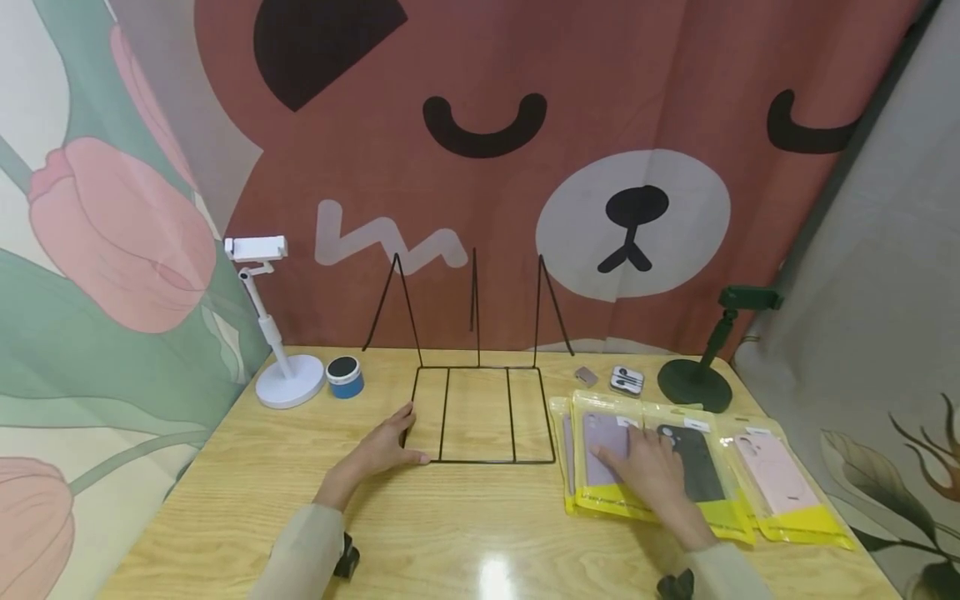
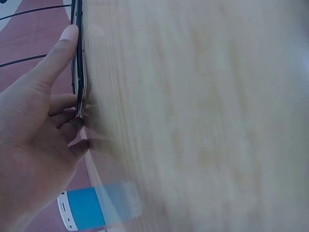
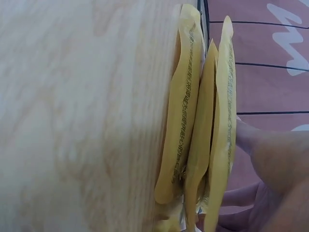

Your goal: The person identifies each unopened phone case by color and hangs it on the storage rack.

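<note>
A black wire rack (image 1: 474,461) with a gridded base and tall bent prongs at its back lies on the wooden table. My left hand (image 1: 382,442) holds its near left corner, thumb along the front bar and bent fingers at the side bar. The left wrist view shows the rack's bars (image 2: 80,53) edge-on against that thumb. Over on the right, my right hand (image 1: 651,467) rests on yellow-edged clear packets, thumb on the one with a purple phone case (image 1: 602,425), fingers beside the black phone case (image 1: 701,467). In the right wrist view, stacked yellow packet edges (image 3: 224,130) lie under the hand.
A pink phone case (image 1: 780,475) in its packet lies farthest right. Behind the packets are a dark green phone stand (image 1: 693,385), boxed earphones (image 1: 627,381) and a small grey-brown item (image 1: 587,377). At back left stand a white phone stand (image 1: 288,385) and a blue cylinder (image 1: 346,383).
</note>
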`<state>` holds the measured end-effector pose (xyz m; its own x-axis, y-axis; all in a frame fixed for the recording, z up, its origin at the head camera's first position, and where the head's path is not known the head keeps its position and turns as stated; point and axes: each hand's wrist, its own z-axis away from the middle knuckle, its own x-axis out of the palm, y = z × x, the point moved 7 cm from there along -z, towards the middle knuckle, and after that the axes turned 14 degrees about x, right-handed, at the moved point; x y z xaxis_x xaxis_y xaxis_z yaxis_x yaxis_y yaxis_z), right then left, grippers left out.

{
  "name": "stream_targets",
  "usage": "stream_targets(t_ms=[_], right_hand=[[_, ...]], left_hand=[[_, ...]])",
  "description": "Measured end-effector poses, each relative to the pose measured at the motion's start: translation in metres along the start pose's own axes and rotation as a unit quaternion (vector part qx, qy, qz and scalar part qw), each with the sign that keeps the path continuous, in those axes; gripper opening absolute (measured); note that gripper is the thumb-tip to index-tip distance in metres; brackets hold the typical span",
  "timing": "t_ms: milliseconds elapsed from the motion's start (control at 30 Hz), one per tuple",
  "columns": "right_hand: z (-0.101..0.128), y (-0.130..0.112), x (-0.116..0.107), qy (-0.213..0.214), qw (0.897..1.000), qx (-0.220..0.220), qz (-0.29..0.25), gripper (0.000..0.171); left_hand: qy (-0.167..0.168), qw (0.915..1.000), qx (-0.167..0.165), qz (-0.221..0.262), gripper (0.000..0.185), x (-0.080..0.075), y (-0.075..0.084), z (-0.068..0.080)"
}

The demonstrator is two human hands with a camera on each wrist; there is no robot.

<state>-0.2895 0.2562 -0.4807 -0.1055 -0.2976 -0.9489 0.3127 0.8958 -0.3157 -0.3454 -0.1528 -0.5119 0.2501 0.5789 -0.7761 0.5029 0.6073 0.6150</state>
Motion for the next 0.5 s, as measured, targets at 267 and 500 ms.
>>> stream_targets(t_ms=[267, 500], right_hand=[[-0.0029, 0.0004, 0.0005, -0.024, 0.999, 0.011, -0.019, 0.092], [-0.007, 0.003, 0.0021, -0.057, 0.997, 0.024, -0.048, 0.089]], left_hand=[[-0.003, 1.0, -0.005, 0.004, 0.091, 0.0003, -0.0005, -0.0004], [-0.009, 0.9998, -0.015, 0.004, 0.093, -0.0004, -0.0011, -0.0012]])
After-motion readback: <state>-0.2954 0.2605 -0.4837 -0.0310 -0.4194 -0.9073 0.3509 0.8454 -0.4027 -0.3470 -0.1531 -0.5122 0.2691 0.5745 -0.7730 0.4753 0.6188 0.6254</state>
